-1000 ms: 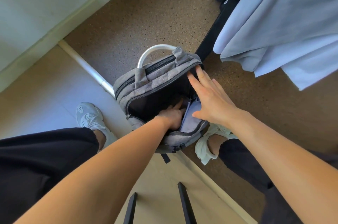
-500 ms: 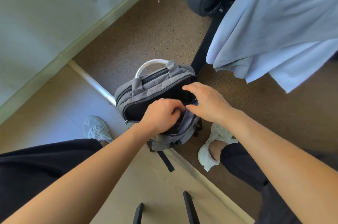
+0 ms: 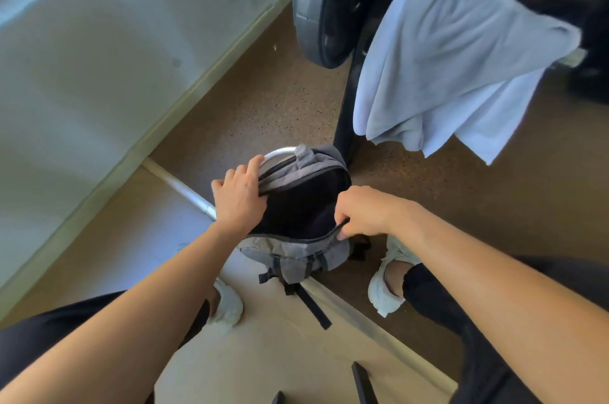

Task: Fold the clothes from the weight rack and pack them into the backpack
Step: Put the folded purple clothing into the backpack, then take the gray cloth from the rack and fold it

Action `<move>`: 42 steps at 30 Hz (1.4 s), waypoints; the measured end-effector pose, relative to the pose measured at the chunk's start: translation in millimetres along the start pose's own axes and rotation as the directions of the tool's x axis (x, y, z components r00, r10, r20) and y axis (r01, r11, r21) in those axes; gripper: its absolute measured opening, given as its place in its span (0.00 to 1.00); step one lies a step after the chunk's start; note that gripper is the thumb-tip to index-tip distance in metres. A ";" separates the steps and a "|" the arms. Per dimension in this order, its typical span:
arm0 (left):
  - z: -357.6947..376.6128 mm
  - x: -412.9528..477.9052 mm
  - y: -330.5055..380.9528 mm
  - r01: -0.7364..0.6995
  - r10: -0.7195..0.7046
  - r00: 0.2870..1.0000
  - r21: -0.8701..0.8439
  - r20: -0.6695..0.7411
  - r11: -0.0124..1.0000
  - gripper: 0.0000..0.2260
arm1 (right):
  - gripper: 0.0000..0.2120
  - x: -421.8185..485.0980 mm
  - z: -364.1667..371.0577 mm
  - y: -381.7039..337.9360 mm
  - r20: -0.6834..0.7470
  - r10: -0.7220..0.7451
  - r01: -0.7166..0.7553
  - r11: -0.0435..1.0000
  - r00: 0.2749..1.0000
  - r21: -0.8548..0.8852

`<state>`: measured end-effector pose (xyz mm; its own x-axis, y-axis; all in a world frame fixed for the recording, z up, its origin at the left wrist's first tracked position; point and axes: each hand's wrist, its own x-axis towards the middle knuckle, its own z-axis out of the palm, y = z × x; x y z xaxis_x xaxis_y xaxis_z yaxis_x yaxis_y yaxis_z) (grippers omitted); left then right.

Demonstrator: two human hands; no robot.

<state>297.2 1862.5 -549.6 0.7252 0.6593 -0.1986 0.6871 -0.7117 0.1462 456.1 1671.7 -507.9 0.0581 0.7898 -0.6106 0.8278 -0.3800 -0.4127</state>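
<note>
Grey backpack (image 3: 296, 255) stands btwn the person's feet, right where the beige platform (image 3: 280, 354) meets the brown floor (image 3: 263, 100). Main compt is unzipped and the mouth gapes wide. The inside is dark, so can't tell what's in it.

Left hand (image 3: 239, 196) grips the far-left rim of the opening, w/ fingers (image 3: 253, 166) curled over the top edge, just beside the grey carry loop (image 3: 301, 154) and a curved silver tube (image 3: 280, 153) behind the bag. Right hand (image 3: 362, 212) pinches the near-right rim at the zip line, fingertips tucked under the edge. So the open mouth lies btwn the two hands, one on each opposite side. A black strap (image 3: 313, 308) trails from the bag's base toward the viewer.

Pale blue-white clothes (image 3: 445, 67) hang on the weight rack (image 3: 344, 126), up and to the right of the bag, well apart from both hands. Their lower hem is near the rack's black upright. A weight plate (image 3: 313, 8) sits just left of the cloth. White shoes flank the bag: left shoe (image 3: 229, 306), right shoe (image 3: 384, 294).
</note>
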 end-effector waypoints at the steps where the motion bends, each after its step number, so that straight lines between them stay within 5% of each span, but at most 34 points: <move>1: -2.8 2.3 2.3 -0.032 0.032 0.999 -0.023 -0.013 0.999 0.30 | 0.19 -1.1 -1.8 0.7 0.002 -0.002 0.002 1.000 1.000 0.002; 7: -14.0 27.6 38.8 -0.260 0.254 0.963 -0.064 -0.093 0.963 0.33 | 0.20 -4.0 -3.3 7.3 -0.030 0.071 -0.066 0.987 0.997 0.150; 12: -21.5 54.2 61.9 -0.205 0.198 0.973 -0.042 -0.120 0.978 0.36 | 0.21 -5.4 -8.5 16.6 -0.218 0.184 -0.134 0.965 0.958 0.226; 18: -34.4 61.4 60.7 -0.164 0.169 0.985 -0.130 0.029 0.978 0.39 | 0.09 -18.7 -31.0 16.0 -0.292 0.202 -0.094 0.934 0.935 0.346; 20: -41.4 56.9 67.1 -0.199 0.200 0.980 -0.126 -0.001 0.972 0.37 | 0.09 -23.9 -40.5 16.4 -0.446 0.273 -0.036 0.882 0.853 0.471; 23: -53.3 52.5 91.0 -0.303 0.286 0.953 -0.250 -0.100 0.920 0.29 | 0.07 -29.8 -54.3 24.4 -0.613 0.531 0.168 0.660 0.585 0.732; 25: -65.4 53.3 114.3 -0.331 0.300 0.944 -0.394 -0.140 0.857 0.24 | 0.07 -36.8 -62.5 34.8 -0.541 0.739 0.349 0.423 0.402 0.836; 27: -81.8 54.2 143.0 -0.281 0.264 0.958 -0.555 -0.112 0.783 0.20 | 0.11 -47.4 -69.8 48.4 -0.383 0.873 0.505 0.194 0.303 0.841; 30: -103.0 59.5 184.8 -0.119 0.175 0.985 -0.773 -0.011 0.623 0.20 | 0.26 -61.6 -79.8 72.1 -0.211 0.947 0.637 0.010 0.241 0.771; 32: -111.3 65.0 207.8 -0.016 0.151 0.986 -0.860 0.071 0.510 0.24 | 0.27 -66.7 -84.2 84.6 -0.233 0.948 0.681 0.024 0.217 0.732; 34: -112.6 73.7 224.7 0.080 0.134 0.980 -0.904 0.150 0.421 0.24 | 0.16 -71.2 -89.4 88.9 -0.291 0.933 0.700 0.062 0.213 0.712; 38: -116.5 76.0 243.6 0.115 0.051 0.988 -0.913 0.147 0.391 0.04 | 0.11 -72.7 -90.9 91.7 -0.333 0.918 0.689 0.100 0.215 0.718; 42: -130.4 68.7 248.2 0.163 0.029 0.984 -0.957 0.175 0.240 0.13 | 0.19 -75.2 -94.9 90.3 -0.318 0.927 0.702 0.090 0.200 0.706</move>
<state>523.4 1762.8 -400.6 0.7260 0.5855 -0.3607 0.3259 0.1690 0.9302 579.5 1623.7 -435.0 0.9561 -0.0415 -0.2900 -0.2783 0.1803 -0.9434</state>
